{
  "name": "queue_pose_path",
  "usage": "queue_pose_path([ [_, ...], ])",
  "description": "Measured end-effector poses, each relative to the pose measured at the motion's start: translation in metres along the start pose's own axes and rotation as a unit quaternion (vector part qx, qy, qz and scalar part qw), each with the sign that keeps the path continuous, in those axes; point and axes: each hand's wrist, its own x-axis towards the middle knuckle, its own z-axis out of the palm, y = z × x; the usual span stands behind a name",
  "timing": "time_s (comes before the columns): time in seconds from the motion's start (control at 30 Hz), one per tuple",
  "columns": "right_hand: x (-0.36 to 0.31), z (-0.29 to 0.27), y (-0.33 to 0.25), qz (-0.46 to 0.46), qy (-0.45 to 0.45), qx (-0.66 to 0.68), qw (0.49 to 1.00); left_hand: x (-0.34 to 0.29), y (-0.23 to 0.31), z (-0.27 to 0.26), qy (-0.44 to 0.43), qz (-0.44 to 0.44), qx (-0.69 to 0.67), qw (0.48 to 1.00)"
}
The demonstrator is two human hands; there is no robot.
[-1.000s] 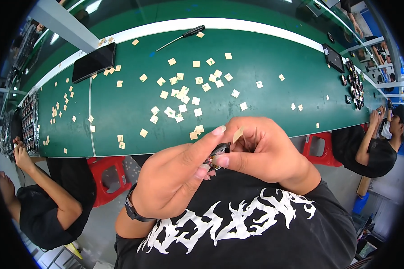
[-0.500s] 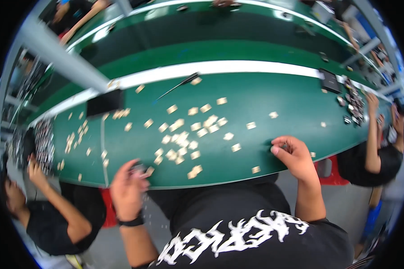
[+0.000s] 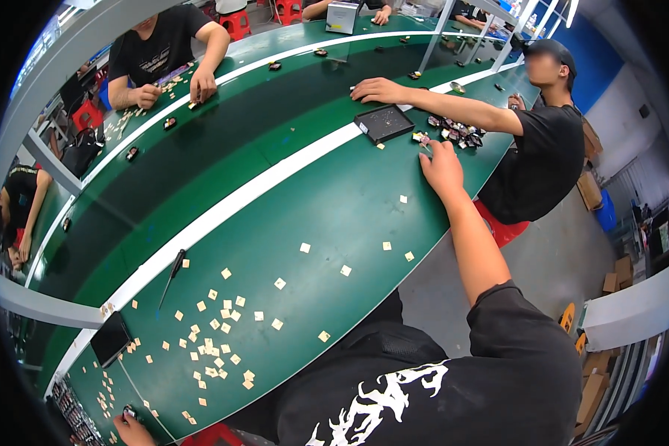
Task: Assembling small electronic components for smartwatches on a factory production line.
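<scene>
While the left hand (image 3: 131,431) pinches a dark part (image 3: 129,410), the right hand (image 3: 444,169) stretches to heaped parts (image 3: 464,134), grip unclear.

We see only part of the left hand (image 3: 132,432) at the near left corner of the counter (image 3: 334,215); the picture's lower edge cuts it off, and it half hides a small dark part (image 3: 129,410). We cannot tell whether it grips or merely touches it. Near the counter's right end, the right hand (image 3: 446,169) hides some of its own fingertips, so its hold on a piece of the dark pile (image 3: 461,134) stays unclear. Marks on the pale squares (image 3: 277,324) are too small for us.
</scene>
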Motion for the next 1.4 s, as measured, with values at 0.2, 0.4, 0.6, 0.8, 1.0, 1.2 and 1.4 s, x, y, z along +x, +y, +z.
queue_pose_path([
  [0.2,0.043,0.018,0.015,-0.026,-0.020,0.052,0.998,-0.014,0.018,-0.022,-0.003,-0.002,0.093,0.996],
  [0.4,0.055,0.036,0.015,-0.025,-0.013,0.063,0.998,-0.061,0.014,-0.049,0.026,0.098,-0.063,0.993],
  [0.6,0.023,0.016,0.026,-0.004,-0.035,0.114,0.993,-0.128,0.035,-0.061,-0.051,0.042,-0.461,0.885],
  [0.8,-0.040,-0.010,-0.019,-0.009,-0.081,0.327,0.942,-0.135,0.001,-0.056,-0.117,0.226,-0.270,0.929],
  [1.0,-0.112,-0.071,-0.139,0.058,-0.233,0.500,0.832,-0.111,-0.003,-0.054,-0.008,0.301,0.043,0.952],
  [1.2,-0.201,-0.105,-0.260,-0.174,-0.410,0.634,0.632,-0.131,0.074,-0.029,-0.081,0.249,-0.440,0.859],
  [1.4,-0.263,-0.124,-0.329,-0.312,-0.399,0.564,0.652,-0.169,0.151,0.007,-0.412,0.021,-0.816,0.404],
])
